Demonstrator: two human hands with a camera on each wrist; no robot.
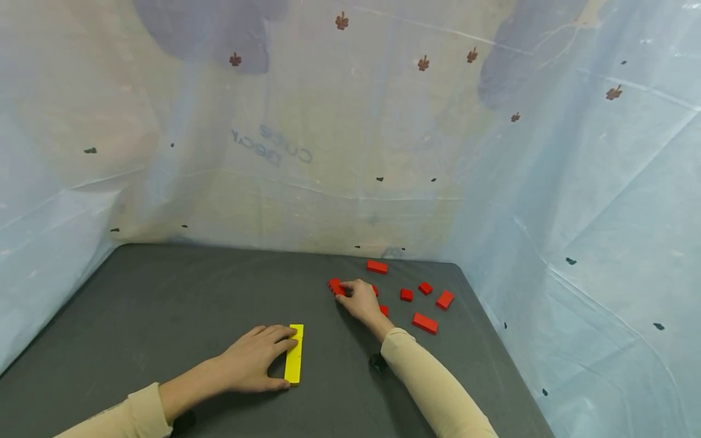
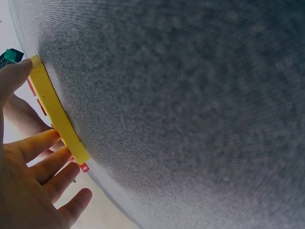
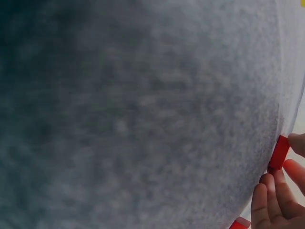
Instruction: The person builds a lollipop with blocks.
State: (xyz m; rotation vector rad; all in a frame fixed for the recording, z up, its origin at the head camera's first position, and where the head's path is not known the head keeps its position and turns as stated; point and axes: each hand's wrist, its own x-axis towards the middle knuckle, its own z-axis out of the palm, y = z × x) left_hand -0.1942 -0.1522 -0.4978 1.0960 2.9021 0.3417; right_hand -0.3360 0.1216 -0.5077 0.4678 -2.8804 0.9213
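Note:
A long yellow block (image 1: 294, 365) lies on the dark table in front of my left hand (image 1: 252, 359). The left thumb touches its near end while fingertips rest along its far part, so the hand grips it lengthwise; the left wrist view shows this yellow block (image 2: 57, 107) between thumb and fingers. Farther out, my right hand (image 1: 361, 301) pinches a small red block (image 1: 335, 286) between thumb and fingers. In the right wrist view the red block (image 3: 279, 152) shows at the fingertips, with the other fingers bent below it.
Several red blocks lie around and right of the right hand, among them a longer one (image 1: 425, 323), one at the back (image 1: 377, 266) and one near the right edge (image 1: 445, 299). A translucent printed sheet (image 1: 328, 152) hangs behind and beside the table (image 1: 191, 292).

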